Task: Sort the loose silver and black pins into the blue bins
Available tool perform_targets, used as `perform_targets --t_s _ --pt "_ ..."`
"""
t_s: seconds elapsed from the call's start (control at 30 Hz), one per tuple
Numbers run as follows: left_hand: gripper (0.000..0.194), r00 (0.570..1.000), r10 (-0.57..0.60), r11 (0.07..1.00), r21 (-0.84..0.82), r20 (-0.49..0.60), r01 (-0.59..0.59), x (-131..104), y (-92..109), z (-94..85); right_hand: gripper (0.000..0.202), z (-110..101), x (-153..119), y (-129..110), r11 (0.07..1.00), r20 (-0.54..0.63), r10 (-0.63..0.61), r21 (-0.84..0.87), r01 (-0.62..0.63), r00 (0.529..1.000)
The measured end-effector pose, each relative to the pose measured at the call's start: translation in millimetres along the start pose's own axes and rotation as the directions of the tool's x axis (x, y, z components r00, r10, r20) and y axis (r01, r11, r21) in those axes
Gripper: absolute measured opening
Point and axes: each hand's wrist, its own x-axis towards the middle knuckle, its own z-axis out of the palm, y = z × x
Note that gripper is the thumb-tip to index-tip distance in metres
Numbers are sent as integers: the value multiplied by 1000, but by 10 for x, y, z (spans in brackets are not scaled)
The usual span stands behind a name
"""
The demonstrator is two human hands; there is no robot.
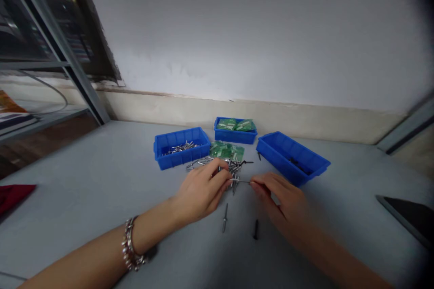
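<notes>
A silver blind rivet [241, 181] is stretched level between my two hands above the table. My left hand [205, 187] pinches its thicker end, and my right hand [280, 196] pinches the tip of its thin pin. Right behind my left fingers lies a loose pile of silver rivets [234, 165], partly hidden by that hand. Closer to me, a single silver rivet [225, 219] and a black screw [256, 230] lie apart on the table.
A blue bin [183, 160] with silver rivets stands left, another blue bin [235, 136] with green packets at the back, and a third blue bin [288, 162] with dark screws right. Green packets [226, 150] lie between them. A dark flat object [410, 216] rests far right.
</notes>
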Motion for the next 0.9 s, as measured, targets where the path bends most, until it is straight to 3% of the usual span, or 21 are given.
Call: perform_targets --t_s 0.9 --pt "21 1000 17 1000 13 -9 -17 0 16 -12 12 -6 6 -8 1000 -10 -6 -6 6 1000"
